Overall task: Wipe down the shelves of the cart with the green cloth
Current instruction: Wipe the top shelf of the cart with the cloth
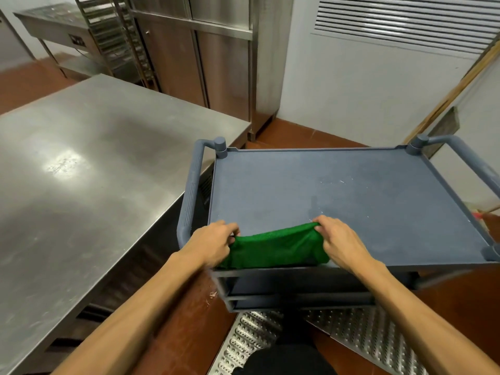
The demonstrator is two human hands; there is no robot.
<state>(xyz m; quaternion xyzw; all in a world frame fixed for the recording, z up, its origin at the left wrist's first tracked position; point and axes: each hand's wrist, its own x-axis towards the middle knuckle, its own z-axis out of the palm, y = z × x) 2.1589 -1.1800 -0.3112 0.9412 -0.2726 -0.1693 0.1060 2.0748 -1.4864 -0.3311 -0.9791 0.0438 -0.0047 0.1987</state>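
A grey plastic cart [338, 185] stands in front of me, its flat top shelf bare apart from small pale specks near the middle. The green cloth [276, 247] is bunched at the near edge of that top shelf. My left hand [213, 243] grips the cloth's left end and my right hand [339, 243] grips its right end, so the cloth is stretched between them. Lower shelves of the cart show only as dark edges below the top shelf.
A large steel table [81, 171] stands close on the left, almost touching the cart's left handle [190, 190]. Steel cabinets [205, 55] and a rack stand behind. A perforated metal floor drain cover [365, 336] lies on the red floor below.
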